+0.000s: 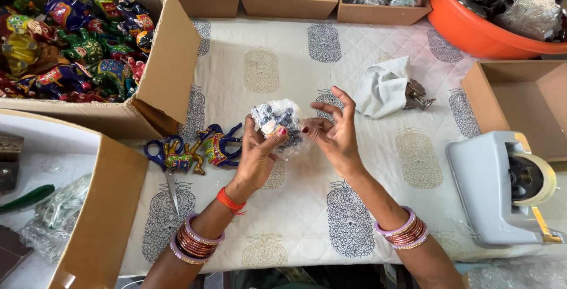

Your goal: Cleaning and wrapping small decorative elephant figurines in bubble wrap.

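My left hand [258, 153] grips a small figurine wrapped in clear bubble wrap [277, 122], held above the patterned cloth. My right hand [335, 134] touches the wrap's right side with thumb and forefinger, its other fingers spread. Both wrists wear bangles. Two painted elephant figurines [204, 150] lie on the cloth just left of my left hand, beside blue-handled scissors [160, 158].
A cardboard box [171, 64] full of painted figurines sits at the left. A grey tape dispenser [502, 185] stands at the right, below an empty cardboard box [520, 100]. An orange tub [466, 29] and boxes of wrapped items line the back. A crumpled cloth [384, 88] lies nearby.
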